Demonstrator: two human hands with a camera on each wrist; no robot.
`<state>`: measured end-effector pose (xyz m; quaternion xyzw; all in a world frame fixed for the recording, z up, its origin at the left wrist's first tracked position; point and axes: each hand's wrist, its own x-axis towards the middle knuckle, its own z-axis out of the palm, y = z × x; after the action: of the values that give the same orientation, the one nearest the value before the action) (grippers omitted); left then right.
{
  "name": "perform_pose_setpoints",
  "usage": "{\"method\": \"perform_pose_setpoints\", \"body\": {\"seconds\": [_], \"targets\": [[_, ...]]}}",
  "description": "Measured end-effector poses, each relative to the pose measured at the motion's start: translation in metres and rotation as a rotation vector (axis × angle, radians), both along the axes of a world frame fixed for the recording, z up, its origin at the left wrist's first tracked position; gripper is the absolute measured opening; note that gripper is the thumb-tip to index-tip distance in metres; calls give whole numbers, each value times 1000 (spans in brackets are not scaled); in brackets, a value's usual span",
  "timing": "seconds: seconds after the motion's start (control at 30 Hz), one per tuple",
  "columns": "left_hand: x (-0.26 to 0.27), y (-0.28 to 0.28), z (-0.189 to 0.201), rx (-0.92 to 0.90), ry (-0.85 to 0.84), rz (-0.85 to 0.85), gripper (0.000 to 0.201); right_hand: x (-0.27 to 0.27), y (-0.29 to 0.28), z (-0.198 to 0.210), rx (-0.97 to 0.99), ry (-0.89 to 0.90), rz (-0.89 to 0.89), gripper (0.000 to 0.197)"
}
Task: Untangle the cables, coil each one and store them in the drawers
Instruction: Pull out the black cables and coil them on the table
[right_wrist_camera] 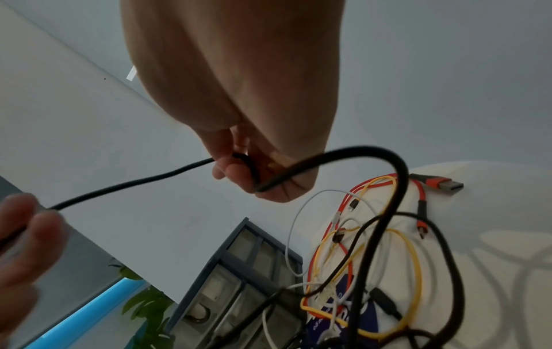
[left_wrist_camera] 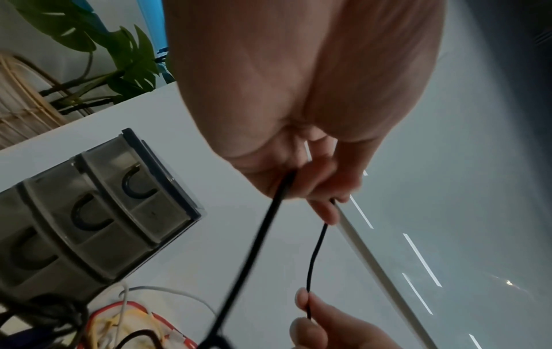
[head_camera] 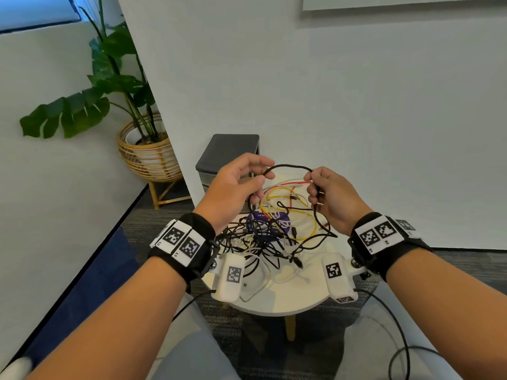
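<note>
A black cable (head_camera: 288, 166) arcs between my two hands above a small round white table (head_camera: 288, 300). My left hand (head_camera: 264, 174) pinches it between thumb and fingers, and it drops from there into the tangle. My right hand (head_camera: 310, 178) pinches the other side of the arc, curled round the strand. In the left wrist view the black cable (left_wrist_camera: 262, 236) runs out from under my fingers (left_wrist_camera: 316, 186). The right wrist view shows the black cable (right_wrist_camera: 134, 184) gripped in my fingers (right_wrist_camera: 233, 172). Below lies a tangle (head_camera: 271, 239) of black, white, yellow (right_wrist_camera: 415, 271) and red (right_wrist_camera: 421, 196) cables.
A grey drawer unit (head_camera: 230, 152) stands at the table's far edge against the white wall; its translucent drawers (left_wrist_camera: 89, 212) are closed. A potted plant in a rattan basket (head_camera: 148, 154) stands on the floor at the left. A purple disc (head_camera: 263, 223) lies under the tangle.
</note>
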<state>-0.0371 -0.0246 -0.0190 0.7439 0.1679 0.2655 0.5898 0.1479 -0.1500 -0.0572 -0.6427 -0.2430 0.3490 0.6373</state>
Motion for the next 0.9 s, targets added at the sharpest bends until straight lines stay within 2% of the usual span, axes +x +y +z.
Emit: {"method": "perform_pose_setpoints", "body": {"seconds": [0.1,0.2,0.3,0.37,0.4,0.47,0.53,0.63,0.7,0.83,0.9], "targets": [[-6,4,3,41,32,-34,21,3,-1,-5,-59,-57,7,26],[-7,5,6,83,65,-10,15,1,2,-2,-199,-340,-24,17],[0,4,10,159,87,57,11,-12,7,18,-168,-717,11,52],[7,3,13,202,107,69,10,-25,10,38,-92,-899,136,61],[9,3,15,226,113,79,10,-30,13,45,-81,-953,214,57],[13,3,19,240,106,93,10,-38,18,56,-116,-990,311,31],[11,3,22,163,77,63,13,-37,21,62,-133,-950,318,10],[3,6,16,7,79,-28,14,-25,19,63,-62,-681,247,11],[-3,8,6,-35,122,-103,17,-12,17,64,-16,-472,88,14],[-11,8,-9,-60,136,-173,37,27,10,57,20,-10,-318,19],[-11,8,-8,-12,118,-148,35,44,8,44,-96,-28,-379,18]]}}
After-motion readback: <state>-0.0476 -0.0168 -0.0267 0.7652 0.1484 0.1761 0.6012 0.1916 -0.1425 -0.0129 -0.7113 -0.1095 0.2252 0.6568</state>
